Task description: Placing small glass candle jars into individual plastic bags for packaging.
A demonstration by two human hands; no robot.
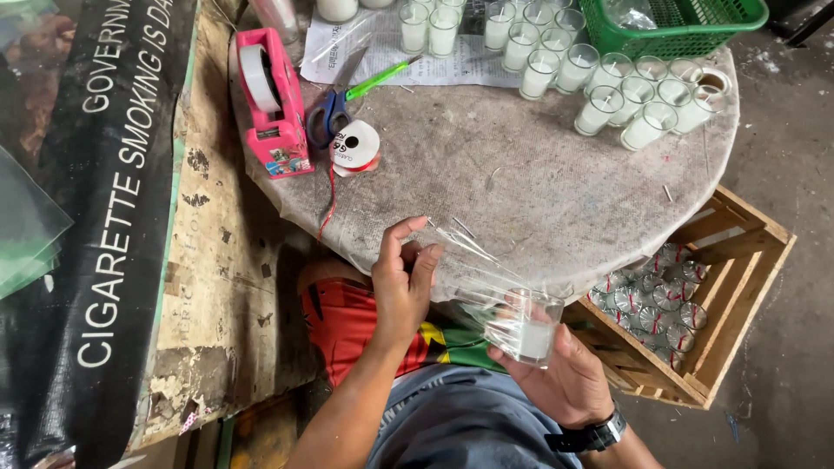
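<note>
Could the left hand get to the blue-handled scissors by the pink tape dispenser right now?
Probably not freely: the left hand is pinching the clear plastic wrap around the glass candle. The tabletop path to the blue-handled scissors looks open, though.

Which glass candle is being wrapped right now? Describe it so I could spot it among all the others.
Start at the round grey table; its far edge is crowded with bare candle glasses. The one you want is off the near edge, cupped in the right hand: a glass candle, the only one in a clear plastic bag, pinched by the left hand.
</note>
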